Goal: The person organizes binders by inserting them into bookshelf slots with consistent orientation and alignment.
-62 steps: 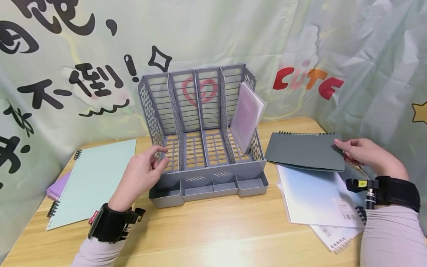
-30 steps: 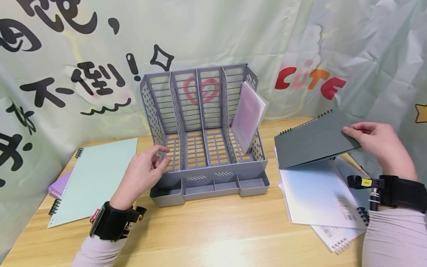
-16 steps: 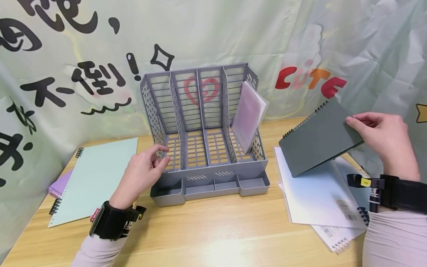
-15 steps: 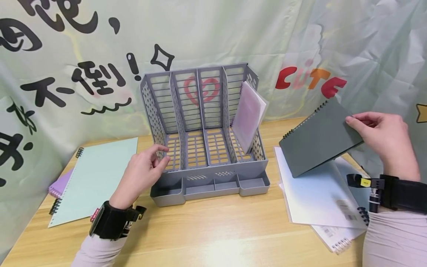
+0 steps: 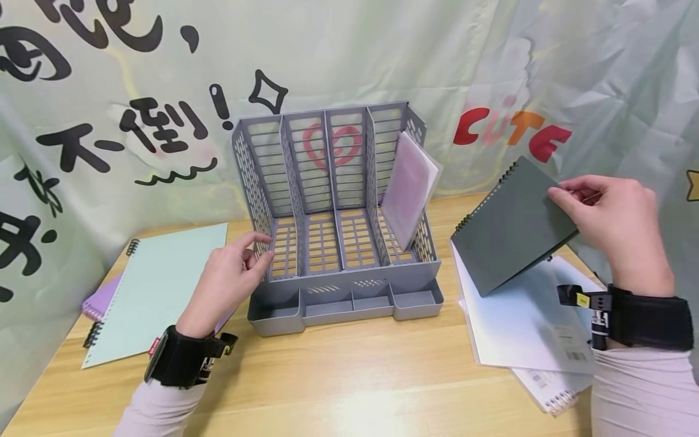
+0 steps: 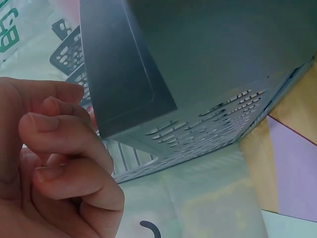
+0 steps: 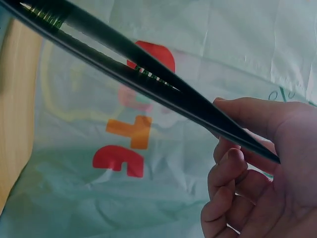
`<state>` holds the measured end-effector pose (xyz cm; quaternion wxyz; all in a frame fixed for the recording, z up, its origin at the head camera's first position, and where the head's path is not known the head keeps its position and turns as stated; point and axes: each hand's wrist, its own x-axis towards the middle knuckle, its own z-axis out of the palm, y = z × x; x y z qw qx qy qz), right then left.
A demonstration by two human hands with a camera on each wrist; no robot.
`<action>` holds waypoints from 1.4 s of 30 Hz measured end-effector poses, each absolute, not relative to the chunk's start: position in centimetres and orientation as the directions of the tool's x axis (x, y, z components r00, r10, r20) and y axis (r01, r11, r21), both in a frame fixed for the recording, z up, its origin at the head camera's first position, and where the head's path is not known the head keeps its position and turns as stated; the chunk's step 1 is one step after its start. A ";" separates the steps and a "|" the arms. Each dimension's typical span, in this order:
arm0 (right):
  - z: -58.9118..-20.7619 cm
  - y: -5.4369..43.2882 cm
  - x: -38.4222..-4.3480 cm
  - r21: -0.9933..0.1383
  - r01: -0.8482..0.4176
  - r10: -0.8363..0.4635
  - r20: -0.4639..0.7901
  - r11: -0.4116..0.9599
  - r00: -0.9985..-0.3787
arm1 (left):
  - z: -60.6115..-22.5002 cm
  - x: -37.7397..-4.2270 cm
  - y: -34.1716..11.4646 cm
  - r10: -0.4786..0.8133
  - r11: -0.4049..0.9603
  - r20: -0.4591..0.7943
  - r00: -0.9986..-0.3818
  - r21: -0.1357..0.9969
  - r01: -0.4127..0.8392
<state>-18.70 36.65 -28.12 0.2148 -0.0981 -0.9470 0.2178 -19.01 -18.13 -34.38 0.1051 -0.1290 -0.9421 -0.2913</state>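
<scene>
The right hand (image 5: 617,212) pinches the dark pad (image 5: 513,227) above the unfiled blue pad (image 5: 524,331), the loosely curled left hand (image 5: 225,276) holds nothing beside the unfiled green pad (image 5: 161,285), and the rack (image 5: 341,280) between them has only the pink pad (image 5: 408,188) (early days, seemingly).

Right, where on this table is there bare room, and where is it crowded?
The main bare patch of table lies before the gray organizer, between the left sleeve and the notebook pile. The organizer's two middle slots are free. Crowded: right, where the right hand holds a dark notebook over that pile; left, under a pale green notebook.
</scene>
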 end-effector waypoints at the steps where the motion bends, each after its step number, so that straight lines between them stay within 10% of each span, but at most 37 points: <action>1: -28.1 36.3 -18.7 -0.443 0.088 0.274 0.376 0.892 -0.885 | -34.4 -19.0 -18.2 0.180 0.796 0.273 -0.945 0.524 0.303; 26: -28.3 27.9 -16.4 -0.251 -0.196 0.011 0.642 0.948 -0.767 | -33.8 -18.7 -18.1 0.180 0.788 0.312 -0.933 0.522 0.327; 42: -30.0 26.0 -16.3 -0.409 -0.306 0.008 0.610 0.860 -0.792 | -33.5 -18.6 -18.2 0.173 0.788 0.289 -0.941 0.533 0.309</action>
